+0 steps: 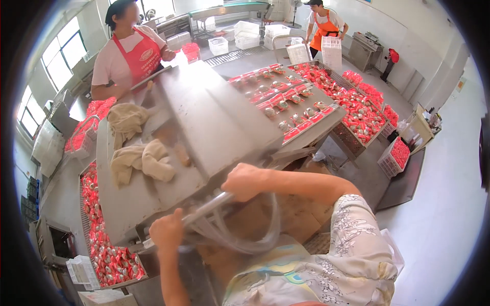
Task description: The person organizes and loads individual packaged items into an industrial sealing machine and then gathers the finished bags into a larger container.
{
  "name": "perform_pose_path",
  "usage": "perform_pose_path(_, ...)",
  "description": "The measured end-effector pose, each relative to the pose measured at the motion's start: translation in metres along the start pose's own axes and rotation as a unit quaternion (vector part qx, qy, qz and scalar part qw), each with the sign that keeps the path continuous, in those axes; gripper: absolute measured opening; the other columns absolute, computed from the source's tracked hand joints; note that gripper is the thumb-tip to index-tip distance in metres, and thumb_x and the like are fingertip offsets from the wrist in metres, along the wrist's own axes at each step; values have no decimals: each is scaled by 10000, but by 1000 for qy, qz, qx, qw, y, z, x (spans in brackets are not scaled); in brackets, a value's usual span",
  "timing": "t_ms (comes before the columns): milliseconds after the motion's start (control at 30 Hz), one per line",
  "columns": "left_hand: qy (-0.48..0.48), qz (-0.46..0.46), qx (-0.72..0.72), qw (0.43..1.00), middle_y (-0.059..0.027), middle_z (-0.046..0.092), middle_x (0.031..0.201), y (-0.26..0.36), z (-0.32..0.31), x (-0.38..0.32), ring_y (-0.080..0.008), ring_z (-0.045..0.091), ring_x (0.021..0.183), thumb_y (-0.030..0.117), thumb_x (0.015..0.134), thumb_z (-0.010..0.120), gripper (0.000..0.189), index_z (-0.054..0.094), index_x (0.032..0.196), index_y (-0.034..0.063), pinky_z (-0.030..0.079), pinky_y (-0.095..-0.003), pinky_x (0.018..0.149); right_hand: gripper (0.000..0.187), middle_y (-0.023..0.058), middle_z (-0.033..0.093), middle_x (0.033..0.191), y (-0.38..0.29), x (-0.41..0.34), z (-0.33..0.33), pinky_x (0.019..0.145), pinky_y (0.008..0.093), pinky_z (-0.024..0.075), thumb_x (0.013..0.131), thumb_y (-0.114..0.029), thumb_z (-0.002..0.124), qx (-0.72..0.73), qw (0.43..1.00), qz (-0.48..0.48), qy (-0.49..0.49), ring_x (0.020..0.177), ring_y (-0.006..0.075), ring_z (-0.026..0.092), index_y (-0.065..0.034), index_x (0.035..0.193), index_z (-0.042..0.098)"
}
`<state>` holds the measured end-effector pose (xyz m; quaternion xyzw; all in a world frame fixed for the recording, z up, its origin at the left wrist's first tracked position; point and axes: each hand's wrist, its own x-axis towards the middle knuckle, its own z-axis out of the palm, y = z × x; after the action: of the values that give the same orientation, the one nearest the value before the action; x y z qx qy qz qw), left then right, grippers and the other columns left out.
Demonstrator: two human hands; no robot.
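Observation:
In front of me stands a double-chamber vacuum packing machine with a broad stainless-steel lid (229,126). Along its near side runs a metal handle bar (206,206). My left hand (166,229) is closed around the bar's left end, and my right hand (245,181) grips it farther right. Clear hoses (268,237) loop below the bar. Right of the lid, egg-like items in red-edged clear pouches (294,114) lie in rows on a steel bed. Two beige cloths (143,160) (126,118) rest on the steel surface to the left.
A co-worker in a red apron (134,57) stands across the machine, holding its far bar. Another person in an orange apron (325,28) handles white crates at the back. Bins of red pouches flank the machine on the right (356,111) and left (103,244).

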<state>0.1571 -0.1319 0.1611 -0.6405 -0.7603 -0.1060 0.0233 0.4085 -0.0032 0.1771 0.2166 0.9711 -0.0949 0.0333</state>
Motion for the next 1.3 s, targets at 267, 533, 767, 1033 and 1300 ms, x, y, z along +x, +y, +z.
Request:
perform_pose_path(267,-44,-38,-23,998,-186,595,615,-36,36,-14,-394,577,590,441,912,385,571,637,593,40,438,-480,581,268,126,641,713,-18,28,31,652,410,498,723,-347,661,33,997,10,-65,734,317,639,-88,792,641)
perform_pose_path(533,-59,-35,-31,997,-192,572,591,-42,45,-17,-403,554,569,409,896,426,530,607,564,37,405,-487,550,333,114,637,704,-20,35,43,663,408,485,727,-394,676,72,994,22,-85,736,301,638,-68,792,648)
perform_pose_path(767,-73,-58,-45,995,-204,565,592,-44,49,-15,-405,551,564,418,866,469,508,635,589,26,400,-477,542,376,121,648,743,-19,45,33,690,396,488,685,-410,719,103,985,25,-140,782,298,641,-51,788,670)
perform_pose_path(1033,-124,-95,-60,986,-200,547,559,-59,74,-20,-398,544,538,405,836,527,471,637,580,26,394,-462,522,220,124,646,744,-19,55,72,622,409,493,713,-304,681,148,984,19,-101,719,319,627,-89,741,642)
perform_pose_path(1300,-91,-79,-82,989,-152,552,527,-71,98,-29,-381,548,534,493,814,539,500,605,556,69,394,-451,503,148,120,618,642,-21,62,101,607,408,490,680,-207,601,157,983,19,-97,675,305,627,-61,697,620)
